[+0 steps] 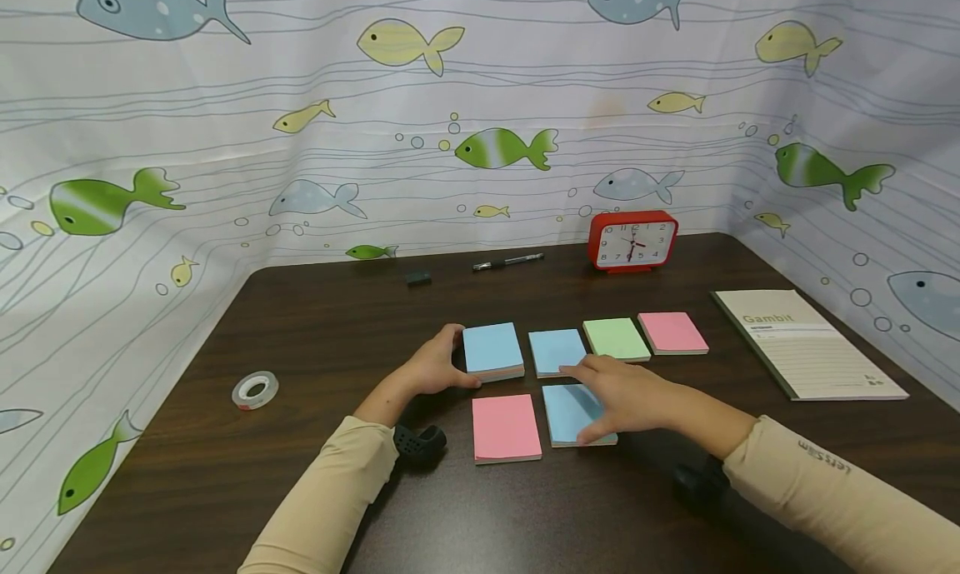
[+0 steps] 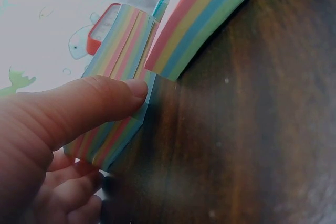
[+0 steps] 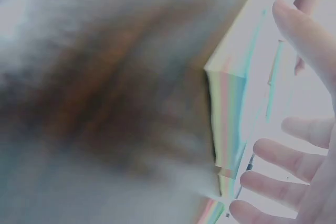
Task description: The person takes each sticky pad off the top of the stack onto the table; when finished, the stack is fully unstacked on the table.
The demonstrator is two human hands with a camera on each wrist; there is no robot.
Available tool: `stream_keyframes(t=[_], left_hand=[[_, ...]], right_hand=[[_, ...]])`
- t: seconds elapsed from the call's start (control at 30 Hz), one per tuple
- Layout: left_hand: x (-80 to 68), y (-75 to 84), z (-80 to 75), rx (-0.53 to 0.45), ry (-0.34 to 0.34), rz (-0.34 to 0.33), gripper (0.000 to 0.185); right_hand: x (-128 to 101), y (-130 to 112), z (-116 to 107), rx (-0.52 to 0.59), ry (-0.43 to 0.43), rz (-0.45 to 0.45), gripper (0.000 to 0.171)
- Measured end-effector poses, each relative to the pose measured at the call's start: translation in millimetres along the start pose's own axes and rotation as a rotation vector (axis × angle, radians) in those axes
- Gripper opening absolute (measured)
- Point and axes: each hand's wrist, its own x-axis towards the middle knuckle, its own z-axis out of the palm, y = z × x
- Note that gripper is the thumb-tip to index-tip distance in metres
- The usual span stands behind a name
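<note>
The left hand (image 1: pixel 435 366) grips the left edge of the back-left blue notepad (image 1: pixel 492 348) on the bench (image 1: pixel 300 474), while the right hand (image 1: pixel 626 395), nearer the front, lies flat with straight fingers on the front blue notepad (image 1: pixel 567 411) directly beneath it.

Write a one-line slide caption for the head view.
Two hands rest on blue sticky-note pads among six on a dark table.

Head view looks down across the table (image 1: pixel 300 491); wrist views sit close, sharing its sticky-note pads (image 1: pixel 492 349).
</note>
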Motion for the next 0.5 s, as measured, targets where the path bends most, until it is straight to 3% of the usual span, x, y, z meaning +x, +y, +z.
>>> stream_keyframes(t=[0.5], left_hand=[[-0.7,0.6,0.0,-0.003,-0.002,-0.002,0.087]], right_hand=[[5.5,-1.8,-11.8,0.011,0.035,-0.034,0.078]])
